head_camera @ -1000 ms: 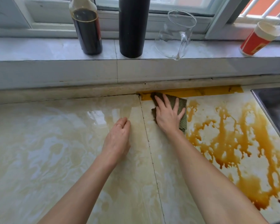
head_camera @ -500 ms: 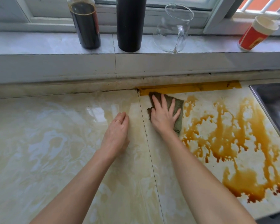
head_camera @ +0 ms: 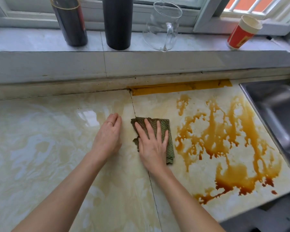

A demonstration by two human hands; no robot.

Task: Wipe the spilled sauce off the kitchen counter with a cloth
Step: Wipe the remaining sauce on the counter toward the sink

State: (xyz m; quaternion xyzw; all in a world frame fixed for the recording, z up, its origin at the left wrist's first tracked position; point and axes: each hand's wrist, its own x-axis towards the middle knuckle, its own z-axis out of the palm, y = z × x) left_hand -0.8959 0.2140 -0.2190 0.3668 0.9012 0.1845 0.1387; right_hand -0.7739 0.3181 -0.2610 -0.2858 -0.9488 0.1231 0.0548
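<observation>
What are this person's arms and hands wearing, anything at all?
The left arm and right arm are bare as far as they show: no sleeves, watch or bracelet. The left hand wears a thin ring on one finger; the right hand wears nothing. No gloves.

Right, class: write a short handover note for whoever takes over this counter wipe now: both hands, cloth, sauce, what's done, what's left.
Left hand: open, flat on the counter, left of the cloth, holding nothing.
Right hand: open, pressing flat on the cloth, just left of the sauce.
Done: counter left of the cloth shows only a pale film.
Left: brown sauce spreads from beside the cloth to the sink, darkest near the front edge.
</observation>
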